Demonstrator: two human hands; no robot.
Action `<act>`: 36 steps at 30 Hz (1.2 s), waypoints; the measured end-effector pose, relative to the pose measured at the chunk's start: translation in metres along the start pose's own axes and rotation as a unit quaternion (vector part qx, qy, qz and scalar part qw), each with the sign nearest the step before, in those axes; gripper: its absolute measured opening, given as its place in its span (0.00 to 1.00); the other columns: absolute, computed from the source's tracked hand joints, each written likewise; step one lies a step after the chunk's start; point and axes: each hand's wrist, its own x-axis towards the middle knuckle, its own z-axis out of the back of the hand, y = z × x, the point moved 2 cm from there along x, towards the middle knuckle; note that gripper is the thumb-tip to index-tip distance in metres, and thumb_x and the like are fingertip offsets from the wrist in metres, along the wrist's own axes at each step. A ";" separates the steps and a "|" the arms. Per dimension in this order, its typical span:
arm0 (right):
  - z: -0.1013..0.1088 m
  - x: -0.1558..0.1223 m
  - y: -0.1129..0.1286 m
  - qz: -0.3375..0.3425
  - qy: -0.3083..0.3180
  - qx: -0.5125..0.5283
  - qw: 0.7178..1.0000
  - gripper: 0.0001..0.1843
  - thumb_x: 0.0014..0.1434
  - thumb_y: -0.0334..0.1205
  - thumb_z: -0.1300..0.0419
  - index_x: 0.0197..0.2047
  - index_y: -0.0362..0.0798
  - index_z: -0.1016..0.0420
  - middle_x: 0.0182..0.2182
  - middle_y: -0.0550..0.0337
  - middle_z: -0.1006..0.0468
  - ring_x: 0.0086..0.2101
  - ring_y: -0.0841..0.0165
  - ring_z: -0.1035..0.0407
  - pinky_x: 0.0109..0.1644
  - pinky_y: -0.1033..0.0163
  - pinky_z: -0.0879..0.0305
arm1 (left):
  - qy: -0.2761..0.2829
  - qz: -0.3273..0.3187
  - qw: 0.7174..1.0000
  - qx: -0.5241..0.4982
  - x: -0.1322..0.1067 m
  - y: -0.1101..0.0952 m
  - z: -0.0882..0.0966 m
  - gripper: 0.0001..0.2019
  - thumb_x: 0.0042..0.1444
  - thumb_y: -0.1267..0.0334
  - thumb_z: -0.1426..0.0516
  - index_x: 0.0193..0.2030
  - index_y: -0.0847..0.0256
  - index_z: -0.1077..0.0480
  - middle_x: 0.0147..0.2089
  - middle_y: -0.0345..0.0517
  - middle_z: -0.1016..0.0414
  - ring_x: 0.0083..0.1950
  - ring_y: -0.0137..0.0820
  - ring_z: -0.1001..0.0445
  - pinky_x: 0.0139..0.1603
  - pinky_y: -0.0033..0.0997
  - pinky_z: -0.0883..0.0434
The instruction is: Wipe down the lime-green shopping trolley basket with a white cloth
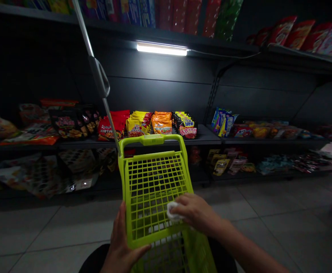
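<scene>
A lime-green plastic shopping basket (pixel 143 167) stands tipped on end in front of me, its grid side facing up and its folded handle at the far end. My left hand (pixel 120 246) grips the basket's near left corner, fingers wrapped round the edge. My right hand (pixel 196 212) presses a small white cloth (pixel 172 210) against the grid, fingers closed over it.
A long metal pull handle (pixel 99 77) rises from the basket toward the upper left. Dark store shelves (pixel 205 138) behind it hold snack packets (pixel 137 124) in red, yellow and orange. A strip light (pixel 162 48) glows under the upper shelf. Grey tiled floor (pixel 268 216) lies around me.
</scene>
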 end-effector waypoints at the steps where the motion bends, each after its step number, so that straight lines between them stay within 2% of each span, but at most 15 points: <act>1: 0.007 0.022 -0.017 0.007 -0.016 -0.017 1.000 0.21 0.59 0.30 0.36 0.54 0.59 0.23 0.49 0.59 0.22 0.46 0.66 0.30 0.50 0.63 0.36 | 0.001 0.002 1.000 -0.011 -0.001 0.000 -0.001 0.62 0.48 0.60 0.32 0.78 0.48 0.72 0.79 0.58 0.59 0.77 0.59 0.51 0.71 0.69 0.44; 3: 0.019 0.068 -0.051 -0.019 -0.067 -0.055 0.996 0.22 0.61 0.28 0.39 0.56 0.57 0.23 0.53 0.58 0.23 0.50 0.64 0.31 0.54 0.62 0.37 | 0.005 0.007 0.999 -0.031 -0.001 0.001 -0.002 0.63 0.48 0.60 0.32 0.78 0.47 0.74 0.80 0.57 0.61 0.77 0.58 0.52 0.71 0.68 0.43; 5: 0.028 0.109 -0.078 -0.095 -0.122 -0.079 0.985 0.24 0.61 0.27 0.40 0.58 0.55 0.24 0.56 0.55 0.25 0.52 0.62 0.32 0.57 0.60 0.38 | 0.007 0.010 0.999 -0.040 -0.001 0.004 -0.002 0.63 0.48 0.60 0.32 0.77 0.46 0.75 0.80 0.57 0.61 0.78 0.57 0.53 0.71 0.67 0.43; 7: 0.029 0.136 -0.088 -0.165 -0.158 -0.081 0.970 0.24 0.62 0.27 0.41 0.60 0.52 0.25 0.55 0.51 0.25 0.52 0.60 0.32 0.57 0.58 0.37 | 0.004 0.006 0.999 -0.037 0.001 0.007 -0.001 0.63 0.48 0.59 0.31 0.78 0.47 0.74 0.79 0.57 0.60 0.78 0.57 0.53 0.72 0.66 0.43; 9: 0.022 0.144 -0.079 -0.188 -0.162 -0.071 0.966 0.23 0.64 0.29 0.42 0.60 0.52 0.25 0.51 0.51 0.24 0.50 0.60 0.32 0.56 0.58 0.36 | 0.001 -0.002 1.000 -0.025 0.003 0.010 0.001 0.63 0.48 0.59 0.31 0.78 0.48 0.74 0.79 0.59 0.60 0.78 0.58 0.53 0.72 0.67 0.45; 11: 0.008 0.133 -0.053 -0.154 -0.140 -0.054 0.977 0.21 0.65 0.30 0.43 0.59 0.55 0.25 0.50 0.53 0.23 0.48 0.61 0.32 0.54 0.59 0.36 | -0.002 -0.013 1.000 -0.008 0.005 0.014 0.002 0.63 0.48 0.57 0.32 0.78 0.49 0.74 0.79 0.59 0.60 0.77 0.60 0.54 0.72 0.69 0.46; 16: -0.022 0.057 0.029 0.053 -0.021 0.011 0.998 0.17 0.65 0.35 0.39 0.56 0.57 0.24 0.50 0.56 0.23 0.45 0.63 0.32 0.49 0.60 0.35 | -0.030 -0.042 0.999 0.017 0.007 0.026 -0.003 0.65 0.45 0.52 0.31 0.78 0.49 0.72 0.77 0.59 0.56 0.75 0.64 0.50 0.69 0.71 0.42; 18: -0.021 0.039 0.043 0.140 0.032 0.058 0.988 0.18 0.63 0.36 0.37 0.56 0.59 0.24 0.50 0.58 0.23 0.46 0.65 0.31 0.49 0.62 0.36 | -0.041 -0.042 0.998 0.015 0.007 0.029 -0.005 0.65 0.43 0.51 0.30 0.78 0.50 0.71 0.76 0.59 0.53 0.74 0.64 0.46 0.68 0.70 0.40; 20: -0.011 0.044 0.036 0.185 0.057 0.101 0.976 0.20 0.62 0.35 0.36 0.56 0.60 0.24 0.50 0.61 0.23 0.47 0.67 0.30 0.50 0.64 0.36 | -0.038 -0.028 0.999 0.011 0.006 0.029 -0.006 0.65 0.44 0.51 0.30 0.78 0.50 0.70 0.76 0.59 0.52 0.73 0.63 0.45 0.68 0.70 0.39; 22: 0.002 0.075 0.013 0.147 0.013 0.104 0.984 0.21 0.61 0.30 0.38 0.56 0.57 0.23 0.51 0.59 0.23 0.48 0.68 0.31 0.51 0.65 0.36 | -0.024 -0.012 1.000 0.009 0.005 0.026 -0.005 0.64 0.44 0.52 0.30 0.78 0.51 0.70 0.77 0.60 0.54 0.74 0.63 0.46 0.68 0.69 0.39; 26: 0.018 0.158 -0.043 -0.076 -0.135 0.026 0.988 0.27 0.62 0.25 0.42 0.62 0.54 0.27 0.59 0.53 0.26 0.54 0.62 0.34 0.58 0.58 0.39 | 0.011 0.011 1.000 0.021 0.006 0.013 0.001 0.63 0.48 0.57 0.32 0.78 0.51 0.74 0.79 0.59 0.61 0.78 0.59 0.54 0.72 0.67 0.45; 29: 0.008 0.187 -0.047 -0.139 -0.134 -0.002 0.981 0.25 0.64 0.28 0.43 0.61 0.57 0.25 0.60 0.56 0.26 0.54 0.59 0.34 0.57 0.54 0.39 | 0.017 0.007 0.999 0.033 0.010 0.008 0.003 0.66 0.46 0.60 0.31 0.78 0.52 0.76 0.79 0.61 0.61 0.78 0.58 0.55 0.73 0.66 0.46; 31: -0.006 0.181 -0.028 -0.074 -0.102 0.018 0.992 0.22 0.64 0.27 0.44 0.55 0.59 0.21 0.60 0.62 0.25 0.54 0.61 0.33 0.58 0.54 0.40 | 0.009 0.000 0.999 0.042 0.012 0.010 0.003 0.67 0.44 0.60 0.30 0.78 0.53 0.76 0.79 0.62 0.61 0.78 0.58 0.55 0.73 0.66 0.46; 33: -0.021 0.155 -0.002 0.024 -0.061 0.066 0.996 0.20 0.63 0.26 0.43 0.49 0.58 0.19 0.60 0.65 0.24 0.55 0.65 0.31 0.59 0.56 0.42 | -0.008 -0.009 0.999 0.046 0.015 0.015 0.003 0.67 0.43 0.59 0.29 0.78 0.54 0.75 0.78 0.63 0.59 0.77 0.60 0.53 0.72 0.67 0.43; 36: -0.031 0.106 0.032 0.156 0.016 0.156 0.975 0.17 0.59 0.25 0.40 0.44 0.55 0.18 0.56 0.66 0.21 0.52 0.69 0.28 0.59 0.58 0.43 | -0.027 -0.028 0.998 0.047 0.018 0.023 0.000 0.69 0.40 0.55 0.29 0.78 0.55 0.73 0.76 0.64 0.52 0.74 0.63 0.45 0.68 0.68 0.38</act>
